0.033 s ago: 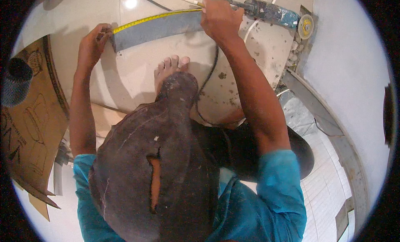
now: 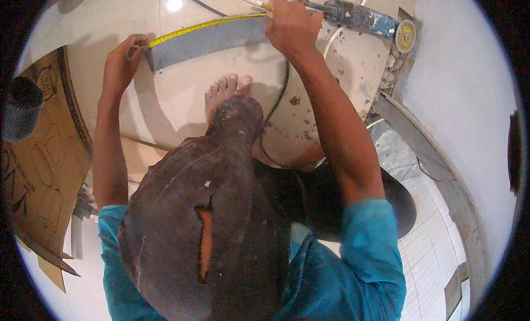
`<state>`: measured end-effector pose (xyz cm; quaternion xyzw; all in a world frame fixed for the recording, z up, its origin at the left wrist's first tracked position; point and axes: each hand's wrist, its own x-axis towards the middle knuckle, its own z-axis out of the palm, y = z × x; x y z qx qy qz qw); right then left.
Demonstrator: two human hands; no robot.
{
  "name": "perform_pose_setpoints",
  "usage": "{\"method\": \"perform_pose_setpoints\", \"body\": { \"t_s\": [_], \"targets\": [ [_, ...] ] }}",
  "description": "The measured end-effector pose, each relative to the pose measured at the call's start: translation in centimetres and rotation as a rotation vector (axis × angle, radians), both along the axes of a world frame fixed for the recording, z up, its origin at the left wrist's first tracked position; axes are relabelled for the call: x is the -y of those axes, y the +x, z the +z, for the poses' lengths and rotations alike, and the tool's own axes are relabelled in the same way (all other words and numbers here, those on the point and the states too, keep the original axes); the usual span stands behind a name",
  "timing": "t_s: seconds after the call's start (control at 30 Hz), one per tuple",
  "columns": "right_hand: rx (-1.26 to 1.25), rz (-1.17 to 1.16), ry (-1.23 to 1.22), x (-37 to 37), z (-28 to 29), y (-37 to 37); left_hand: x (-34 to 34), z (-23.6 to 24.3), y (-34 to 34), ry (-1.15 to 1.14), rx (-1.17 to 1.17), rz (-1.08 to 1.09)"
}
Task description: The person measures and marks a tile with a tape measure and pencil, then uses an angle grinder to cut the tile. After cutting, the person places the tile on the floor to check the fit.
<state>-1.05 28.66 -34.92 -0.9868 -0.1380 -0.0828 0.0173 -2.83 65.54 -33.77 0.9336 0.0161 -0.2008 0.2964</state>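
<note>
Strip (image 2: 212, 42) beyond foot (image 2: 227, 89), spanning left hand (image 2: 123, 60) to right hand (image 2: 292, 27), long axis left-right; tape (image 2: 190, 28) along far edge. Left grip pinched on tape end. Right grip closed around pencil (image 2: 255, 2); hold on strip cannot be told.

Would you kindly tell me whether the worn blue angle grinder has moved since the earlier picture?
No; the worn blue angle grinder shows no visible shift either way: its round disc sits in the same place beside the smooth white wall.

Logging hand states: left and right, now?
Left hand: curled at the end of the yellow measuring tape; grip unclear.
Right hand: closed, holding a white-tipped stick.
</note>
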Motion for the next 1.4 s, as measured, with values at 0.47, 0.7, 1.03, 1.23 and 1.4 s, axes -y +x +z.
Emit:
{"method": "perform_pose_setpoints", "body": {
  "t_s": [0.47, 0.7, 1.03, 1.23, 1.4],
  "targets": [
    [-0.256, 0.083, 0.077, -7.8, 1.8, -3.6, -6.0, -0.2, -11.0, 0.05, 0.007, 0.125],
    [-0.384, 0.075, -0.007, -7.9, 2.2, -2.1, -9.2, -1.5, -11.0, 0.079, -0.026, -0.008],
    [0.003, 0.325, 0.035, -4.5, 2.7, -1.6, -9.2, -2.6, -9.9, 0.058, -0.023, -0.234],
    [0.056, 0.336, -0.091, -5.1, 2.3, -0.5, -8.0, -0.9, -6.2, 0.153, 0.048, -0.672],
    [-0.453, 0.176, 0.355, -5.2, 2.8, -1.8, -7.4, -0.2, -4.6, 0.108, 0.031, -0.733]
  ]
}}
